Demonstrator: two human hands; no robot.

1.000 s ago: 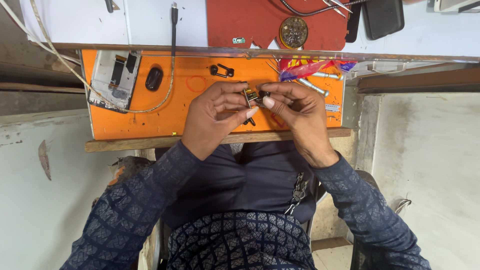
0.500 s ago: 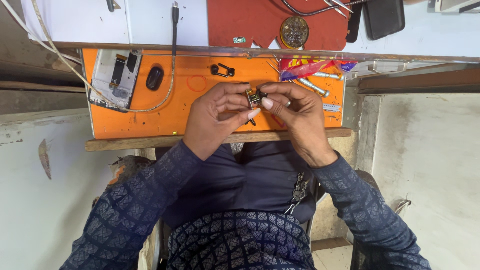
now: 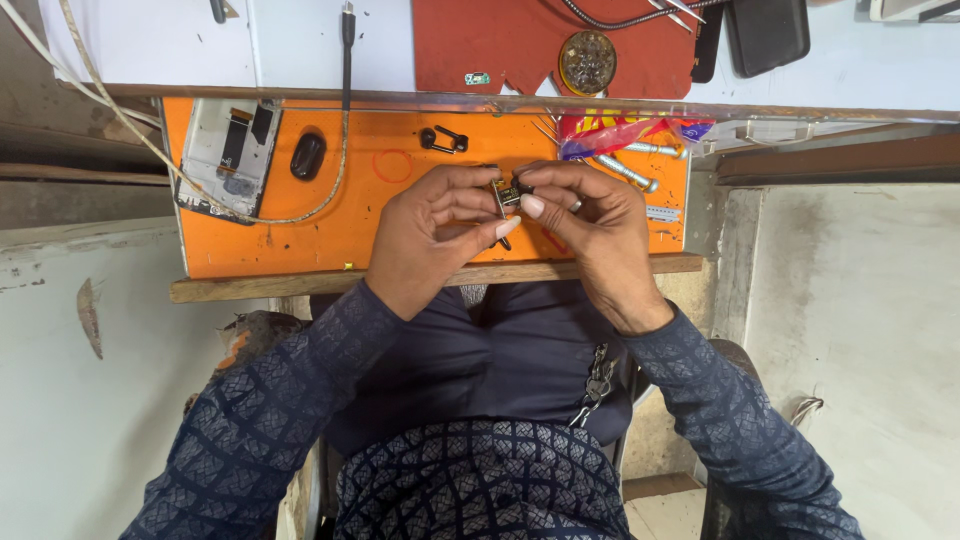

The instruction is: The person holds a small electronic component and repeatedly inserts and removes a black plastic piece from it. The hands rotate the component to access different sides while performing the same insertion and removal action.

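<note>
While both hands, left hand (image 3: 432,232) and right hand (image 3: 590,225), pinch one small metallic component (image 3: 507,193) in a narrow grip, the smooth orange counter (image 3: 300,240) bears one black oval piece (image 3: 307,156).

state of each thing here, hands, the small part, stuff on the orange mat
left hand: fingers pinching the small part
right hand: fingers pinching the same part
small electronic part: held above the orange mat
opened phone: lying flat, insides showing
black oval piece: lying loose
screwdrivers: lying untouched
</note>
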